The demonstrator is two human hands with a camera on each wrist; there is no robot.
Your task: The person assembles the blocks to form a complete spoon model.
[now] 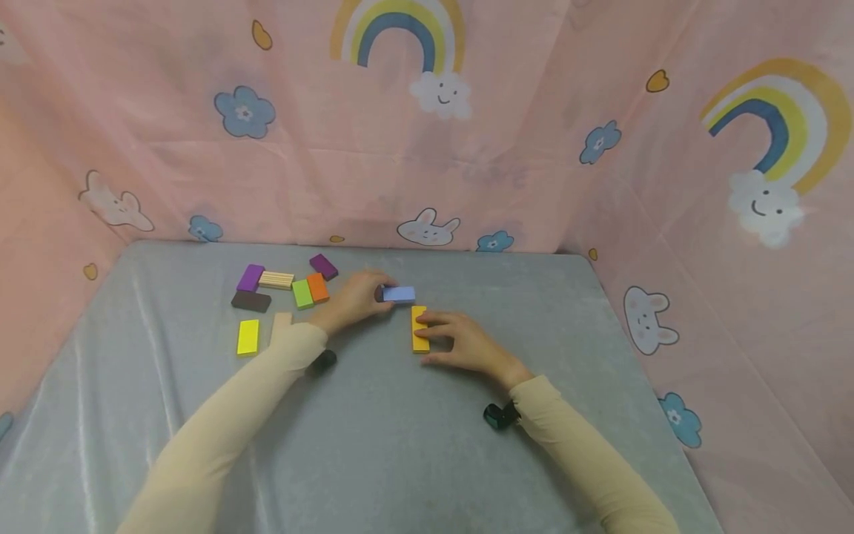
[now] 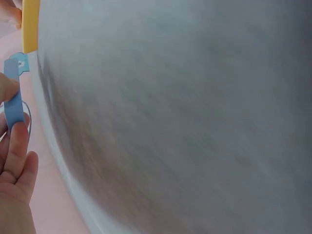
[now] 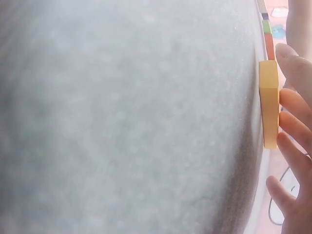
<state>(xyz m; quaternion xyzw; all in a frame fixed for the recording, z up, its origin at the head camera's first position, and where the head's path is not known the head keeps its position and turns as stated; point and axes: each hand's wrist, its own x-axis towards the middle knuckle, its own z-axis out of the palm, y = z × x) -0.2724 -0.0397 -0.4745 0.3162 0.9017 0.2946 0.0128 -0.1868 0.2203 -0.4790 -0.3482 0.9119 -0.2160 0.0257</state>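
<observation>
My left hand [image 1: 353,298] pinches a light blue rectangular block [image 1: 399,294] between thumb and fingers. In the left wrist view the blue block [image 2: 13,95] lies across those fingers, one of which wears a ring. A yellow-orange block [image 1: 419,330] rests lengthwise on the cloth, just to the right of and nearer than the blue one. My right hand [image 1: 463,343] has its fingers spread and fairly straight, with fingertips at the yellow-orange block's upper face. In the right wrist view several fingertips [image 3: 287,119] line up along that block [image 3: 269,105].
Several more blocks lie left of my left hand: dark purple [image 1: 324,266], orange [image 1: 318,288], green [image 1: 303,294], striped wood-coloured [image 1: 276,279], purple [image 1: 250,278], dark brown [image 1: 250,301], yellow [image 1: 247,337] and beige [image 1: 281,320]. A pink printed curtain [image 1: 300,185] hangs behind the grey cloth-covered table [image 1: 400,460].
</observation>
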